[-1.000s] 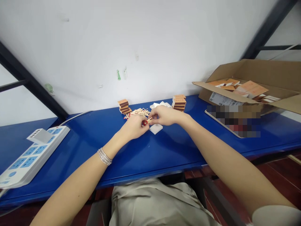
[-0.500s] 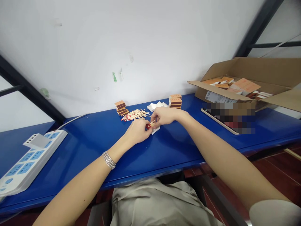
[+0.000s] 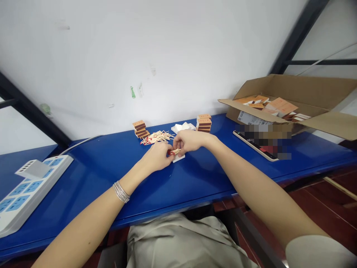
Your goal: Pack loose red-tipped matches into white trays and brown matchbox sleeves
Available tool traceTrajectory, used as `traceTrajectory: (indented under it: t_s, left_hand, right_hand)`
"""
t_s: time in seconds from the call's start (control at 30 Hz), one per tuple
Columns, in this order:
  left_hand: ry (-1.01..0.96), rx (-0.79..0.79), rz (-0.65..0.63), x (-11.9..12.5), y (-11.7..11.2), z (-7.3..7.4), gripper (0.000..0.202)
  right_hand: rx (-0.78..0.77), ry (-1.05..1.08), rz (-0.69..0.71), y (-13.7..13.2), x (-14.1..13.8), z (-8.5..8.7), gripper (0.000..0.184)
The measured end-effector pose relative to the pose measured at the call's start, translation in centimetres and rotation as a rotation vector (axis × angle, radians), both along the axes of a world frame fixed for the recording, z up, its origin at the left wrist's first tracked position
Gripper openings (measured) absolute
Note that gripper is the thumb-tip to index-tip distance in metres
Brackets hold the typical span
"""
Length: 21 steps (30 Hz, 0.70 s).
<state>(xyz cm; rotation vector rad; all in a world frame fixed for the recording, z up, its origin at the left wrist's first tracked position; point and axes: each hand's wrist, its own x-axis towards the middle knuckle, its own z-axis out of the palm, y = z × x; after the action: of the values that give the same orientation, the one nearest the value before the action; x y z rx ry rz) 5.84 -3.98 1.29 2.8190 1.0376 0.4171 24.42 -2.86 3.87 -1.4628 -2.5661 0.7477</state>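
Observation:
A small bunch of red-tipped matches (image 3: 175, 152) is pinched between my two hands. My left hand (image 3: 158, 156) is closed round the red heads, and my right hand (image 3: 188, 142) grips the pale stick ends. Just below the bunch lies a white matchbox tray (image 3: 179, 158), partly covered by my fingers. Behind my left hand spreads a loose pile of matches (image 3: 157, 137). White trays (image 3: 182, 127) lie heaped behind my right hand. Stacked matchboxes stand on both sides, a left stack (image 3: 140, 129) and a right stack (image 3: 203, 123).
On the right an open cardboard box (image 3: 255, 117) holds many matchboxes, with a phone (image 3: 253, 145) lying in front of it. A white power strip (image 3: 33, 190) with a plugged-in adapter occupies the left of the blue table (image 3: 111, 163). A white wall rises behind.
The bunch of matches has turned from slanting upward to lying nearly level above the tray, and both hands have shifted with it. The whole view has moved slightly.

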Motion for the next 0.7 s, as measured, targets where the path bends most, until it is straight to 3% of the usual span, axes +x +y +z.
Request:
traceTrajectory:
  t_s: [0.7]
  left_hand:
    - [-0.082, -0.171, -0.02, -1.07, -0.13, 0.58, 0.017]
  right_hand:
    - [-0.042, 0.057, 0.029, -0.08, -0.15, -0.38, 0.027]
